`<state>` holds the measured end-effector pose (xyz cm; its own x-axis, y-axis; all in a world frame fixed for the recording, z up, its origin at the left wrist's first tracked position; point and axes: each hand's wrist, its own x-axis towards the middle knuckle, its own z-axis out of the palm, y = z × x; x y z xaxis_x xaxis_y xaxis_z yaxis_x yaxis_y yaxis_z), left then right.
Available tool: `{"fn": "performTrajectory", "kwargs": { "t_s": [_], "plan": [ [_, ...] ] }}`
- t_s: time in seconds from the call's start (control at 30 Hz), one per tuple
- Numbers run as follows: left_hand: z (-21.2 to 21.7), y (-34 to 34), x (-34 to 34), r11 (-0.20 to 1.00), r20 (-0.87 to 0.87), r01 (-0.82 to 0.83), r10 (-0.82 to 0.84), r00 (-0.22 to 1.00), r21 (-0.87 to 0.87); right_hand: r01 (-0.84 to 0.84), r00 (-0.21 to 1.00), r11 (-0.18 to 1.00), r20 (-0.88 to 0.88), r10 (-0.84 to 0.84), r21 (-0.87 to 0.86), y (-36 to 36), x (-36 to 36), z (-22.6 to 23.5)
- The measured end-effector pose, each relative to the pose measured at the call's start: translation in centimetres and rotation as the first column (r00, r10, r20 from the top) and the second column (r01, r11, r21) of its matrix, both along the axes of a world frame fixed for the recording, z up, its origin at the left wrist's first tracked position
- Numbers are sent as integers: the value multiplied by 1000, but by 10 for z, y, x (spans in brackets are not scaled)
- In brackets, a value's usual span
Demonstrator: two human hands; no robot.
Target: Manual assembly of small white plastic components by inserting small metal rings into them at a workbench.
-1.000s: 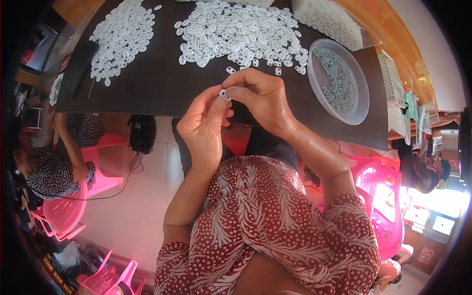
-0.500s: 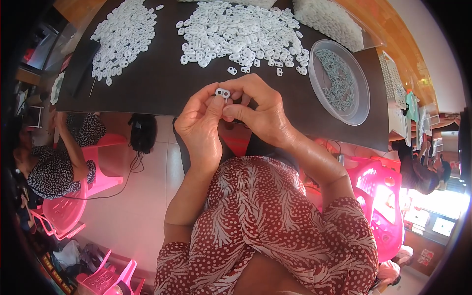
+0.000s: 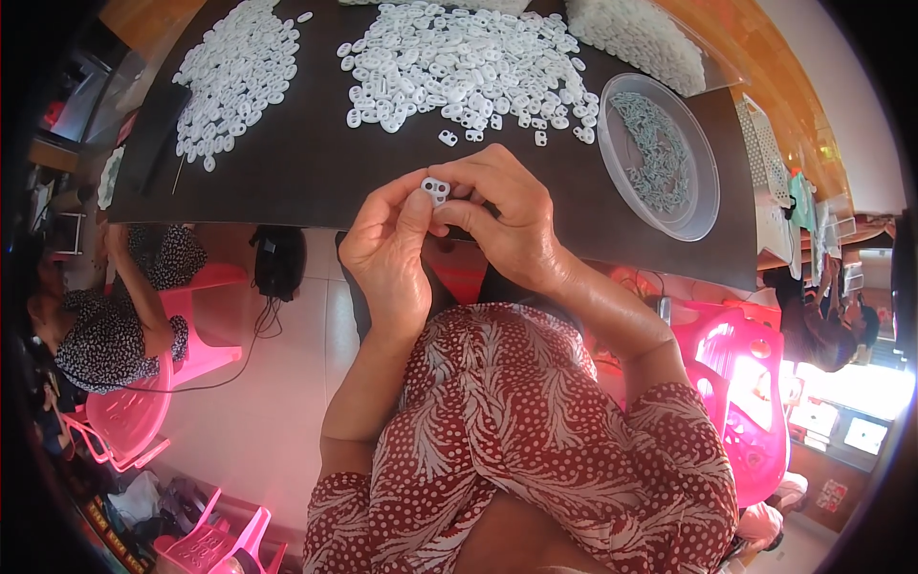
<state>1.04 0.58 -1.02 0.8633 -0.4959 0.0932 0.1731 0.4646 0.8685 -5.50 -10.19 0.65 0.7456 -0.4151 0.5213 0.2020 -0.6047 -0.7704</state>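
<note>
A small white plastic piece with two round holes [image 3: 436,188] is pinched between my hands above the table's near edge. My left hand [image 3: 394,244] grips it from the left, its thumb on the near face. From the right, my right hand [image 3: 504,212] has its fingers closed about the same piece, with the thumb just below it. The fingers hide part of the piece. Beyond my hands, a few similar two-hole pieces [image 3: 448,139] lie in front of a large heap of white pieces [image 3: 459,67] on the dark table [image 3: 316,182].
Another heap of white oval pieces [image 3: 234,81] lies far left. At right stands a clear round tub [image 3: 705,206] of small grey-green pieces [image 3: 655,158]; behind it is a clear container of white pieces [image 3: 636,43]. A person [image 3: 115,325] sits at left near a pink chair [image 3: 124,411].
The white piece has turned between my fingers, and its two holes now sit higher with more of its body showing below them. My hands have otherwise hardly moved.
</note>
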Motion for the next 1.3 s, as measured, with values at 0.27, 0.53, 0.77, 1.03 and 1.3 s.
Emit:
{"fn": "performTrajectory", "kwargs": {
  "t_s": [0.27,0.53,0.77,1.03,1.3],
  "plan": [
    [1,3,-2,997,24,22,-20,1000,-72,14,999,1000,31,-15,17,5,-2,4],
    [0,7,-3,998,100,0,5,995,-55,-5,999,1000,47,5,-10,9,-2,3],
    [-10,5,-11,992,103,-46,58,993,-118,29,993,995,119,-17,-97,14,-2,0],
    [-8,5,-14,985,126,-105,123,984,-135,35,990,986,143,-12,-163,16,-1,2],
    [-1,8,-16,983,120,-68,89,989,-169,40,990,990,139,-21,-133,20,-3,1]
  ]
}}
